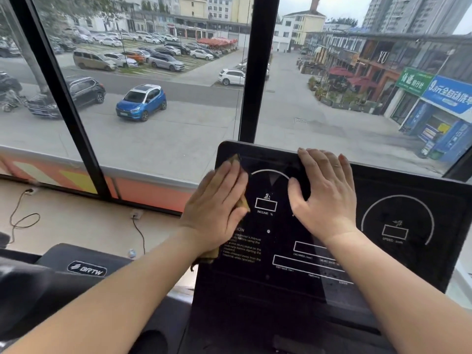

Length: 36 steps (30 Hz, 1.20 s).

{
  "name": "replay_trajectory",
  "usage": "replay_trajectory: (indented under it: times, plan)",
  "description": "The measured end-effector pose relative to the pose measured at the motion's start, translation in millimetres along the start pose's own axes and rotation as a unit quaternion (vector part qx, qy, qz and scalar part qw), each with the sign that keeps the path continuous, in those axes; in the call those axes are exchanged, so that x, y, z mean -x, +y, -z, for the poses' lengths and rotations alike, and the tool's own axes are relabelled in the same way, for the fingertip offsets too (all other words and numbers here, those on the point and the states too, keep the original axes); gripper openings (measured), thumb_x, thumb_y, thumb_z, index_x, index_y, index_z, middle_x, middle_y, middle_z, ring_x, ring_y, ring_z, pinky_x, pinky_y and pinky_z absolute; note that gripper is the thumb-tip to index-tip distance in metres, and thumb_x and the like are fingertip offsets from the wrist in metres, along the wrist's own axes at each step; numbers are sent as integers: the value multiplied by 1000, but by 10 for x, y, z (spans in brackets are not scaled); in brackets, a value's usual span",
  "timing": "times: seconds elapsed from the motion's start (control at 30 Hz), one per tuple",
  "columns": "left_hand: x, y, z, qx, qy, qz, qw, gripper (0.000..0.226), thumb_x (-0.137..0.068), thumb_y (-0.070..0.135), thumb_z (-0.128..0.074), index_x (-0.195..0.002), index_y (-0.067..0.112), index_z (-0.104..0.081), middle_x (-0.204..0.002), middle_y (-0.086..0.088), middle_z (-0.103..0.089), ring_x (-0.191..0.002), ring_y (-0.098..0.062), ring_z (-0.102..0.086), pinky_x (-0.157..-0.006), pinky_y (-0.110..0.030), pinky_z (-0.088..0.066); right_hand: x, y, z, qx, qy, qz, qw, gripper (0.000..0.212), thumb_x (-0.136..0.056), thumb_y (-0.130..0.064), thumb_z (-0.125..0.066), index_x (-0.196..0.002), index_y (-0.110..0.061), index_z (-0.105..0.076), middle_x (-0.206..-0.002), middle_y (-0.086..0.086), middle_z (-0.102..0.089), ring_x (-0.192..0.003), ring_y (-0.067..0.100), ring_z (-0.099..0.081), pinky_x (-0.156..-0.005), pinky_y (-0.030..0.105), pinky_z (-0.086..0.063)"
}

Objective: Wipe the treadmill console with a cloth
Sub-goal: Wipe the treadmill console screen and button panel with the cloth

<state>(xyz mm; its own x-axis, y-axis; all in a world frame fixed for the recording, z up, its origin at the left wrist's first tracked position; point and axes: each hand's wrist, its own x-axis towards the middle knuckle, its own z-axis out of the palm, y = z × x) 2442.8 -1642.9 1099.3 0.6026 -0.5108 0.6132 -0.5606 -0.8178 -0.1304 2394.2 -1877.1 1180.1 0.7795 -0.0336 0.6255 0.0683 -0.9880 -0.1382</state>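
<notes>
Yellow-brown cloth (235, 160) under the left hand (217, 208): pressing it flat on the left side of the black treadmill console (398, 267), right by the left edge. Holding the fingers of that hand straight and close together, not curling them round the cloth. Covering most of the cloth, with one corner peeking out above the fingertips and another bit poking out below the wrist. Laying the right hand (324, 198) flat on the console too, near the left one but not touching it, fingers spread a little and reaching up to the top edge, thumb sticking out to the side, gripping nothing. Looking down at white lines and words on the console, with an INCLINE box (265, 204) between the two hands and a SPEED box (394, 231) off to the right. Standing in front of a big window (178, 139) with black bars (260, 67), seeing a blue car (141, 100) parked on the street outside. Seeing thin cables (21, 221) lying on the floor (76, 226) to the left
</notes>
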Motion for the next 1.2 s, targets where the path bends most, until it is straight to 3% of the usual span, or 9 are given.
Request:
replay_trajectory:
  times: [0.1,0.23,0.33,0.47,0.7,0.8,0.93,1.13,1.2]
  plan:
    - [-476,-113,160,32,10,88,996,73,-102,46,-30,-163,11,-8,-171,-12,4,-158,-26,11,-128,-46,2,-4,-12,6,1,-2,1,1000,58,-96,-44,-51,-150,-24,-42,-151,-6,-48,-147,22,-34,-128,45,-8]
    - [-96,232,-37,30,17,79,996,75,-102,44,-39,-162,8,-12,-170,-15,3,-158,-30,8,-128,-48,0,4,-16,-8,1,2,5,1000,58,-95,-44,-51,-149,-24,-42,-149,-5,-47,-145,23,-34,-128,46,-8]
    - [647,587,-332,-17,-30,-48,998,77,-102,49,-44,-162,11,-15,-170,-14,-7,-158,-30,1,-128,-47,-4,6,-24,-14,2,3,5,1000,59,-95,-44,-52,-148,-23,-42,-150,-4,-47,-146,23,-34,-128,46,-8]
    - [623,232,-270,-89,-58,-291,951,67,-106,50,-32,-163,16,-18,-170,-8,-15,-158,-25,-8,-128,-44,-5,-1,-3,-4,8,0,12,1000,59,-95,-44,-51,-150,-23,-41,-150,-4,-47,-146,24,-35,-128,47,-9]
    - [-474,38,167,-10,28,0,1000,72,-103,46,-37,-163,12,-15,-171,-11,-3,-158,-27,2,-128,-46,-3,-13,26,68,5,-41,22,999,62,-98,-48,-45,-155,-27,-34,-160,-6,-39,-153,19,-25,-128,43,-8]
    - [-27,442,-106,-15,-5,-46,999,75,-103,49,-38,-163,11,-13,-170,-13,-1,-158,-28,4,-128,-47,-3,50,260,258,7,-63,45,997,63,-102,-47,-39,-160,-29,-26,-168,-8,-25,-157,10,-15,-129,39,-9]
    - [-18,365,-86,-48,-35,-198,978,67,-107,50,-27,-163,17,-13,-171,-7,-6,-159,-24,0,-127,-46,-11,163,733,465,61,-42,-49,996,69,-99,-51,-29,-159,-18,-29,-168,3,-25,-158,17,-14,-129,43,-5]
    - [-820,605,112,10,32,-17,999,68,-105,43,-33,-163,15,-13,-172,-10,-3,-158,-27,3,-128,-47,-2,263,1043,523,47,-49,-52,996,63,-99,-48,-35,-159,-27,-31,-163,-2,-37,-154,18,-23,-129,40,-5]
    - [-641,889,-17,4,20,-46,999,69,-106,44,-33,-163,13,-10,-171,-12,-1,-158,-29,5,-128,-48,-2,252,1097,548,42,-45,-46,997,60,-100,-49,-36,-158,-32,-34,-160,-8,-41,-152,16,-28,-128,37,-7]
